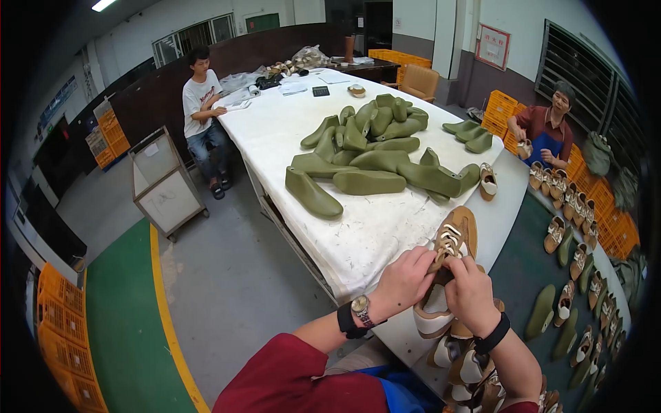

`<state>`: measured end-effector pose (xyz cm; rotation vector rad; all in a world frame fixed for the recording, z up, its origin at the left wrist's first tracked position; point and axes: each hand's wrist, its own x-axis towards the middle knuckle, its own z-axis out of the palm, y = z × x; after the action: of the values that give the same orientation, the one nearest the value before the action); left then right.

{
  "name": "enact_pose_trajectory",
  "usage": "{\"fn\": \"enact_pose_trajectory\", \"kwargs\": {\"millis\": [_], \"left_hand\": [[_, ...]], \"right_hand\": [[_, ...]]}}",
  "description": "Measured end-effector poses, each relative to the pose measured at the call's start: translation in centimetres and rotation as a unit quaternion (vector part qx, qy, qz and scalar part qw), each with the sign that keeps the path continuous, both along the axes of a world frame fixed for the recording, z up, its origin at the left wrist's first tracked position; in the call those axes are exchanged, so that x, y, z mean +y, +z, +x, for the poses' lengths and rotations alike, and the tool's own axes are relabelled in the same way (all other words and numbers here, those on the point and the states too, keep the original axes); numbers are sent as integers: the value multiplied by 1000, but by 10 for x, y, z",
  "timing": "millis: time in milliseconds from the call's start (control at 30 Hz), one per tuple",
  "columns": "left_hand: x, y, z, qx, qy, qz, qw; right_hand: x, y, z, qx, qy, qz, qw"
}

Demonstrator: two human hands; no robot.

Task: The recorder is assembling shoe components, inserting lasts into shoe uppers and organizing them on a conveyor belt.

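A tan and white sneaker (464,227) with pale laces rests on the table in front of me, toe pointing away and white heel toward me. My left hand (407,281) pinches it from the left where the laces end near the tongue. From the other side my right hand (471,294) has its fingers closed at the same spot, thumb close to the left fingertips. Whether they grip lace or tongue is hidden by the fingers. More tan and white sneakers (470,367) are crowded together beneath and beside my right forearm.
Green shoe lasts (372,182) lie piled on the white-covered table (275,138), with a single sneaker (487,182) at its right. Further right, a dark green surface (513,275) carries rows of shoes and lasts. One person sits across at right holding a shoe; another is at the far left.
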<state>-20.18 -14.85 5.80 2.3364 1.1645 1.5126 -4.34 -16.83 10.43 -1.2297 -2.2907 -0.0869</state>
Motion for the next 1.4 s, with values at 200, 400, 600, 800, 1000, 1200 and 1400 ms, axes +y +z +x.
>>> {"fn": "enact_pose_trajectory", "kwargs": {"millis": [200, 400, 600, 800, 1000, 1200, 1400], "left_hand": [[3, 3, 7, -109, -30, 1, 994], [17, -11, 8, -174, -37, -114, 977], [16, -10, 22, 11, -128, -42, 991], [18, -1, 26, 13, -224, -54, 973], [22, 1, 41, 26, -242, -58, 968], [51, -7, 54, 37, -105, -62, 992], [60, -2, 85, 3, -189, -170, 967]], "right_hand": [[0, 4, 3, 83, 5, -5, 997], [0, -9, 28, 85, 103, -107, 985], [-8, -11, 40, 137, 50, -68, 987], [-6, -13, 57, 254, 3, -44, 966], [-5, -23, 80, 262, -52, -94, 959], [-27, -9, 55, 73, 2, -102, 992], [9, -30, 154, 42, -143, -127, 981]]}}
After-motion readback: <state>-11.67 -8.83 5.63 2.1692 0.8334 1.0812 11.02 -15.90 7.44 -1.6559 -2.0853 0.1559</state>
